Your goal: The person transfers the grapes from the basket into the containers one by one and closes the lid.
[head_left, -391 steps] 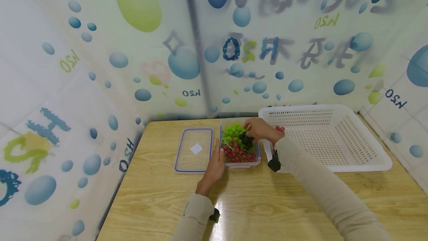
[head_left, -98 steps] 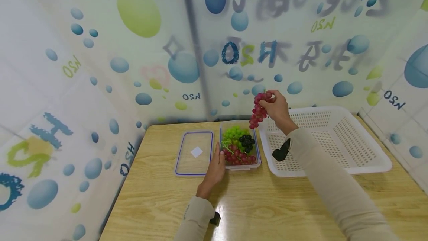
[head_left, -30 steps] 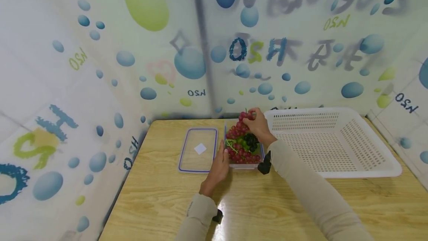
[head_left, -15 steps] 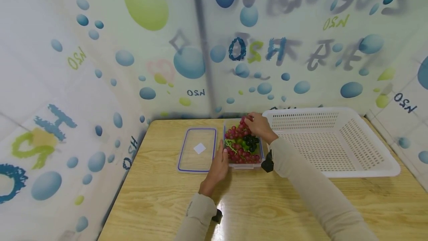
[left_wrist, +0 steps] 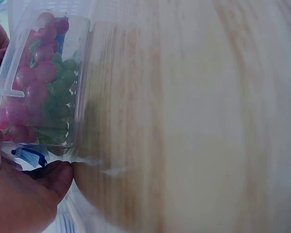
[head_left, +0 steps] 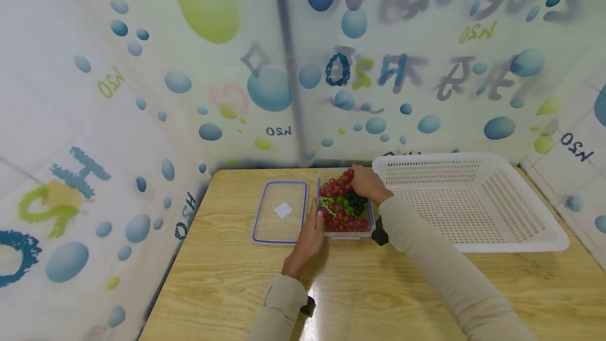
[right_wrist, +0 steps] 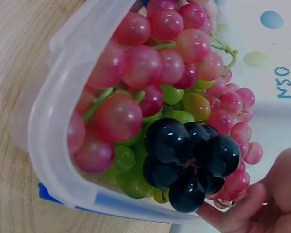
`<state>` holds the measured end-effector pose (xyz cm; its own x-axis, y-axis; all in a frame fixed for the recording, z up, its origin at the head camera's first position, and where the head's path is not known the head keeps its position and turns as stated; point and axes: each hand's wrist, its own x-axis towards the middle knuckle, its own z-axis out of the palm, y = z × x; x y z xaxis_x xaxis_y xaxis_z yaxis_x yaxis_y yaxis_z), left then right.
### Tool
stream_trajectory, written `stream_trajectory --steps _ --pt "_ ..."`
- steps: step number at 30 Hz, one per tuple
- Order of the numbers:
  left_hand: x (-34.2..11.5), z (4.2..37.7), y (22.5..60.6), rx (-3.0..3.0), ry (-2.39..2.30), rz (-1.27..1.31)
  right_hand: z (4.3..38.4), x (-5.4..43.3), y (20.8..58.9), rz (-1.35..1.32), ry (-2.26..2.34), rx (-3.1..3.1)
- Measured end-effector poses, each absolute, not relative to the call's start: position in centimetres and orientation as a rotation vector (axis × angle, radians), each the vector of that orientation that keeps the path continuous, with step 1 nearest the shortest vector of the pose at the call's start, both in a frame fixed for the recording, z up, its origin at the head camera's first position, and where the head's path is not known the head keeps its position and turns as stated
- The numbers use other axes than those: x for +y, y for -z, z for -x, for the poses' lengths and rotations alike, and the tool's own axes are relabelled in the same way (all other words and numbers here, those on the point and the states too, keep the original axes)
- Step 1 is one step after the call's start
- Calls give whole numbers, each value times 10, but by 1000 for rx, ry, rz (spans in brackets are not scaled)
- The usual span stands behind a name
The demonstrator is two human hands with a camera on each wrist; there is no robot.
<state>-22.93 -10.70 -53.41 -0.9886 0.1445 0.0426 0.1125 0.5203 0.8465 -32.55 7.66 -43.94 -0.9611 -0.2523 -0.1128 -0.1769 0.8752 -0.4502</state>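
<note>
A clear plastic food box (head_left: pixel 349 234) stands before me, holding bunches of grapes. One bunch of red grapes (head_left: pixel 338 186) lies across its far part, over green grapes (right_wrist: pixel 136 182). Nearer to me is another red bunch (head_left: pixel 347 221), with black grapes (head_left: pixel 357 203) along the right side. My left hand (head_left: pixel 310 233) rests against the box's left wall, fingers fairly straight in the head view. At the far right corner, my right hand (head_left: pixel 370 183) has bent fingers at the end of the far red bunch; its fingertips are partly hidden by grapes in the right wrist view.
The box's clear lid (head_left: pixel 280 212), with a blue seal and a white square label, lies flat to the left. A white perforated basket (head_left: pixel 511 243) stands close on the right. Behind the wooden table (head_left: pixel 360 293) rises a patterned wall (head_left: pixel 379 136).
The black bunch went into the box earlier. The right hand brought the last red bunch over from the basket, then lowered it onto the far part; its fingers sank lower. The left hand stayed.
</note>
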Motion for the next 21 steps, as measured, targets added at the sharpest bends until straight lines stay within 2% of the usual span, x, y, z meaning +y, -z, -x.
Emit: stream_trajectory --steps 21 --pt "-109 228 536 2691 -1550 -236 326 85 428 258 859 2803"
